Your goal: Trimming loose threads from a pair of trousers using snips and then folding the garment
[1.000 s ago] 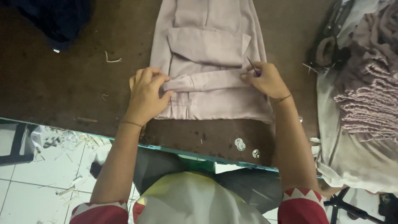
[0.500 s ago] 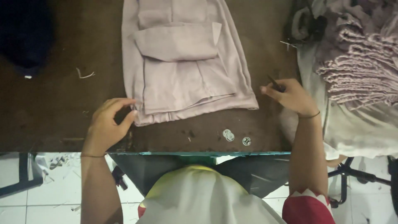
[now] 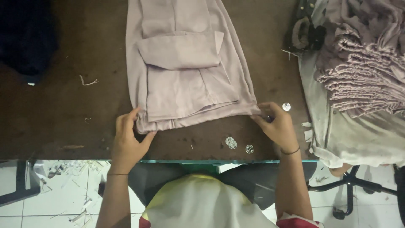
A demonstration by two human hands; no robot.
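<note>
On the dark counter [image 3: 63, 114], left hand [image 3: 126, 141] and right hand [image 3: 276, 124] have fingers pinched on the folded mauve garment's [image 3: 185, 80] near hem corners; even tension advised.

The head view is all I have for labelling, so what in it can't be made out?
- Pale folded garment: its far part runs off the top edge.
- Right hand: fingertips tucked under the hem corner, hidden.
- Dark cloth: too dim to identify.
- Three small round silver pieces: too small to identify.

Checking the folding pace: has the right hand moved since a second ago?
Yes. The right hand has left the sleeve fold and come down to the garment's lower right corner, nearer the table edge.
</note>
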